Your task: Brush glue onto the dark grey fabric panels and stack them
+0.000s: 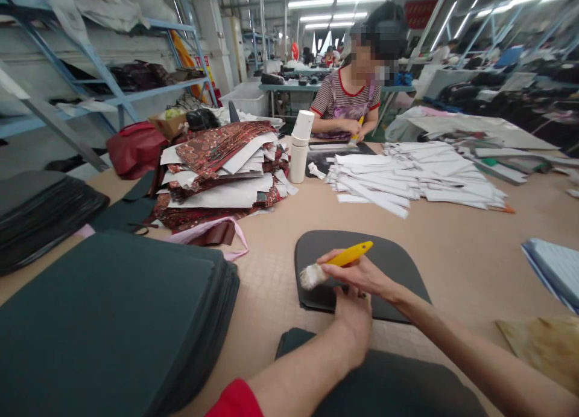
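My right hand (357, 273) is closed around the yellow handle of a paintbrush (349, 254). The brush's whitish bristles lie over the left part of a dark grey rounded panel (384, 254), which seems to be a small stack by its layered edge. My left hand (354, 308) rests on the near edge of that panel, fingers apart and partly hidden under my right hand. Closer to me, another dark panel (384, 381) lies partly under my left forearm. A thick stack of dark green-black sheets (104, 308) stands to the left.
Patterned red-brown pieces (221, 151) are piled with white sheets at the back left. Two stacked white cups (298, 157) stand beside them. White strips (407, 175) spread across the far side. Opposite, a co-worker (346, 97) holds a yellow brush. Papers (554, 269) lie at right.
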The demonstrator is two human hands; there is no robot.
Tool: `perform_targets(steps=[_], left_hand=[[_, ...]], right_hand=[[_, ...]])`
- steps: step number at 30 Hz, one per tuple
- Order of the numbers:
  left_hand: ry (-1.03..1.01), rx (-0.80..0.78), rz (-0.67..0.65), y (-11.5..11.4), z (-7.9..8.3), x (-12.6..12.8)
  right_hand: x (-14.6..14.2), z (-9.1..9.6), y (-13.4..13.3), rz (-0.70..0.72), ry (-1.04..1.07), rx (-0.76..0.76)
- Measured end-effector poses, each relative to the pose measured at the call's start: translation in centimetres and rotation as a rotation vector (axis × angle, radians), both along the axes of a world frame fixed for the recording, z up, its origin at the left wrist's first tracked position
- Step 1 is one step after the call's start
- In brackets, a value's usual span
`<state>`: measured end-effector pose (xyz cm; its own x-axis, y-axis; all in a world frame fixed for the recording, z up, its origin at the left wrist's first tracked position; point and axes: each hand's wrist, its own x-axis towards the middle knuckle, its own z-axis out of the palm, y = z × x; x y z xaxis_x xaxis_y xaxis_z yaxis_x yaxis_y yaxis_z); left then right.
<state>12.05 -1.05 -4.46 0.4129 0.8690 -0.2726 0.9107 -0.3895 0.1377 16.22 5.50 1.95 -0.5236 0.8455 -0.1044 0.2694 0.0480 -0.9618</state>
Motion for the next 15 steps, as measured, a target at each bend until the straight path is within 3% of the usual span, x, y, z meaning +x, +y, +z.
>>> perform_targets(steps=[7, 9, 13, 15], left_hand=[[0.004, -0.035, 0.003, -0.2, -0.2, 0.4], [-0.013, -0.063, -0.004, -0.1, -0.2, 0.2], [-0.056, -0.104, -0.016, 0.2, -0.3, 0.0], [-0.066, -0.098, -0.015, 0.2, -0.4, 0.0]], right_hand=[[-1.4, -2.1, 0.1, 0.263, -0.058, -0.099], [-1.8, -2.2, 0.7, 0.242, -0.063, -0.087], [-1.9, -1.8, 1.6, 0.063, 0.011, -0.027], [-1.6, -1.8, 1.3, 0.068, 0.000, -0.041]])
